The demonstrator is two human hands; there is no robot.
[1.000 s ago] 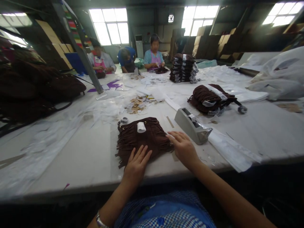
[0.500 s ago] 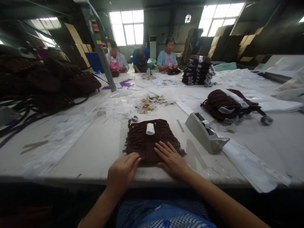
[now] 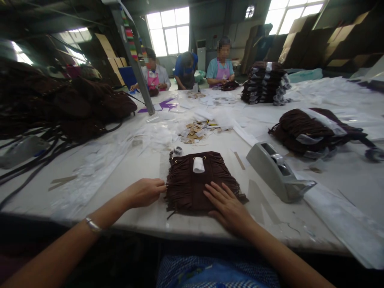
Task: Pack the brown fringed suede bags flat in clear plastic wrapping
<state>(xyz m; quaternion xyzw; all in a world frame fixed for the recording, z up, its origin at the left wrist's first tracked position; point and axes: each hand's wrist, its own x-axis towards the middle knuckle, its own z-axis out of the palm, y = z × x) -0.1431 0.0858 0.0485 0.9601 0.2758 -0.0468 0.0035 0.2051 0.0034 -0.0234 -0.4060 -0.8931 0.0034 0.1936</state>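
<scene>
A dark brown fringed bag (image 3: 198, 188) lies flat on the white table in front of me, with a white paper roll (image 3: 198, 165) near its top edge. My left hand (image 3: 147, 192) is at the bag's left edge, fingers pinched together at the fringe; what is between the fingertips is too small to make out. My right hand (image 3: 229, 206) rests spread on the bag's lower right part, palm down. Right of the bag stands a grey tape dispenser (image 3: 277, 172).
Brown bags are heaped at the left (image 3: 81, 100), with dark straps trailing. More wrapped bags (image 3: 312, 130) lie at the right, and a stack (image 3: 264, 84) stands behind. Brown tags (image 3: 193, 132) and plastic sheets lie mid-table. Three people work at the far side.
My left hand has moved from the bag's lower left corner up and left to its left side. My right hand stays on the bag. The view has shifted slightly.
</scene>
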